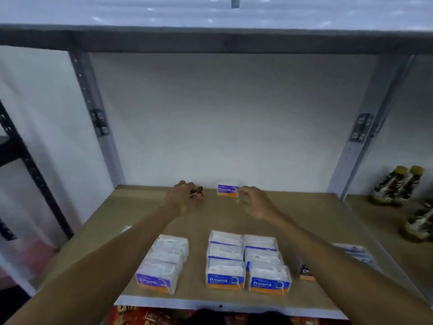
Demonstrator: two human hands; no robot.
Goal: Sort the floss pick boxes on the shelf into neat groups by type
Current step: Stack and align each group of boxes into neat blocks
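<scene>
The left grip (187,195) is closed around a small dark box (196,193), with the fingers curled over its top. Only one end of the box and a bit of label show beyond the knuckles. The right grip (248,198) is half open and holds nothing, and its fingers are loosely curved. A single Smooth box (227,190) stands just to the left of its fingertips, near the back of the shelf (304,212) and between the two grips. The picture is blurred there, so I cannot tell if the fingertips already touch the box or are only beside it.

Nearer to the person than both grips, under the forearms, the sorted boxes lie. The Smooth stack (161,261) is below the left grip and the Round group (246,261) is below the right grip. Another dark box (306,272) lies to the right of the Round group, half hidden by the right forearm. Some bottles (398,184) stand far to the right of the right grip, outside the frame post.

I judge these boxes to be light, thin clear plastic, stiff enough to hold but smooth and a little slippery, and a hard squeeze may bend the walls. The best place to take hold of the Smooth box is probably across its two short ends, or over the top with the thumb on the front and the fingers on the back. Then it can be lifted level and carried toward the Smooth stack.
</scene>
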